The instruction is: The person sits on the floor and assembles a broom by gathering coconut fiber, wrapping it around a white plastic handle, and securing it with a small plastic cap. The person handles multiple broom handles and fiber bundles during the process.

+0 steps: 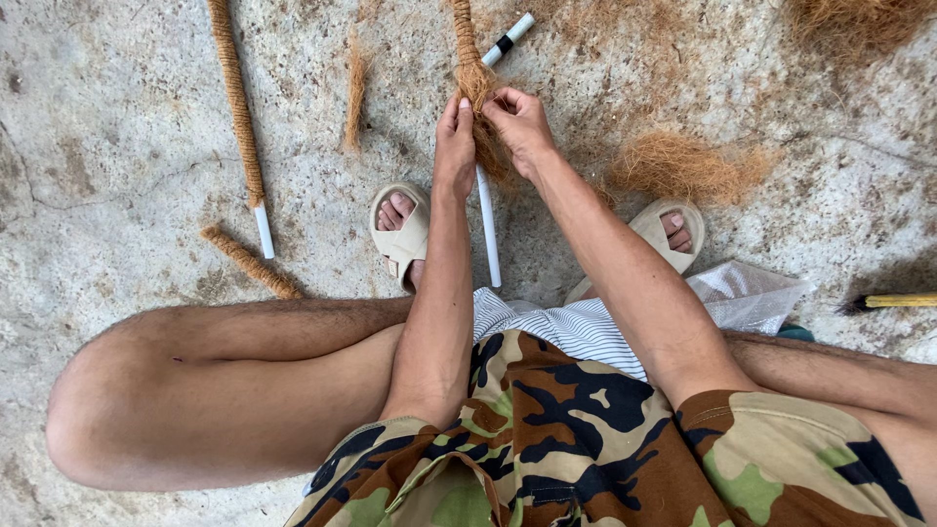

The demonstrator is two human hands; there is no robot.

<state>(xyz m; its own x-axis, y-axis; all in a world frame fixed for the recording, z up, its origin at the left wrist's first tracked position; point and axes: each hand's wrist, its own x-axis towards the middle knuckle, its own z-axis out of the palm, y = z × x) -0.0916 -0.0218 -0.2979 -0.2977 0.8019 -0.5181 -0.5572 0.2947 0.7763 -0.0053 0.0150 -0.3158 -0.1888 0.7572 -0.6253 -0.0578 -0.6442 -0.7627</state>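
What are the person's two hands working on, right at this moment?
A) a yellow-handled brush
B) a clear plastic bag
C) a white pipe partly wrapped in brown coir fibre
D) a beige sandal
C: the left hand and right hand both pinch the loose brown fibre around the white pipe that runs down between the sandals.

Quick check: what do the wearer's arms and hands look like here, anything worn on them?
Both arms are bare to the camouflage short sleeves. The left hand and right hand wear no gloves, rings, watch or bands. Nails are short and unpainted.
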